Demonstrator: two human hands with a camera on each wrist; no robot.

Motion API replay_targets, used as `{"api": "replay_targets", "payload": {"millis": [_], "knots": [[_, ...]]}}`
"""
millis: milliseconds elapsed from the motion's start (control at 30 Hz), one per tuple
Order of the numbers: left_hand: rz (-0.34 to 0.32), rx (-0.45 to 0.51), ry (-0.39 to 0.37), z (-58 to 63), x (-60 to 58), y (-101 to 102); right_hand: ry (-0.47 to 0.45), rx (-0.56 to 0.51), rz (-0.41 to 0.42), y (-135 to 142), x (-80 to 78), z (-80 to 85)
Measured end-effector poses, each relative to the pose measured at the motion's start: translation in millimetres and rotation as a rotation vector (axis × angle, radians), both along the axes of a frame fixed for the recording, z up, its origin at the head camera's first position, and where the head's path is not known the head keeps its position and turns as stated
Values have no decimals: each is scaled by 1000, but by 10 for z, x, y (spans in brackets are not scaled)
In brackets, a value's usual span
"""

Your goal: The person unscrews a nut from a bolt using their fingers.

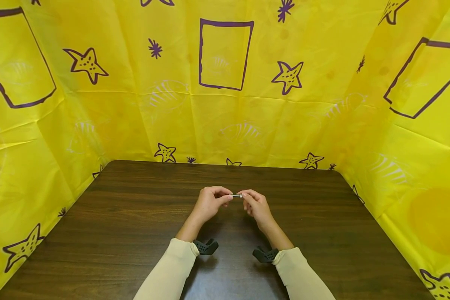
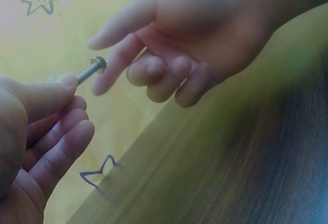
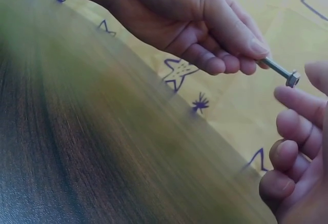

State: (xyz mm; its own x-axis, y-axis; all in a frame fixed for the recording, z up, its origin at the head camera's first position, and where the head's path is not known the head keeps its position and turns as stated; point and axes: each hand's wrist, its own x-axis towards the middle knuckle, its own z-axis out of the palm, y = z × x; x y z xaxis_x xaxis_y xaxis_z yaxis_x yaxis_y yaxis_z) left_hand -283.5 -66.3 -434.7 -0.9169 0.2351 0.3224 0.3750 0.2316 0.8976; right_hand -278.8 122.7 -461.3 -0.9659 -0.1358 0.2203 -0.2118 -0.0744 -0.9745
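A slim metal bolt [image 3: 277, 68] is pinched at one end between the thumb and fingers of my left hand [image 1: 209, 203], above the table. Its other end carries a hex-shaped piece with a flange [image 3: 293, 79], pointing toward my right hand [image 1: 259, 209]. Thumb and forefinger of the right hand are spread on either side of that hex end, with gaps showing in the left wrist view. The right hand's other fingers are loosely bent and hold nothing. My left fingers hide the bolt's far end.
Under both hands lies a dark wood-grain table [image 1: 135, 241]. Yellow cloth [image 1: 217, 112] with purple starfish and fish drawings hangs around its back and sides. Each wrist wears a black camera mount [image 1: 207, 247] beside a cream sleeve [image 1: 168, 271].
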Motion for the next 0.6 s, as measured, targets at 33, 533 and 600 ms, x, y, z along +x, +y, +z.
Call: {"api": "replay_targets", "payload": {"millis": [33, 533, 600], "knots": [[-2, 1, -1, 4, 4, 0, -15, 13, -7, -1, -2, -3], [-25, -16, -11, 11, 11, -4, -53, 76, -13, -20, 2, -1], [-25, -15, -13, 13, 14, -6, -63, 57, -1, -14, 2, 7]]}}
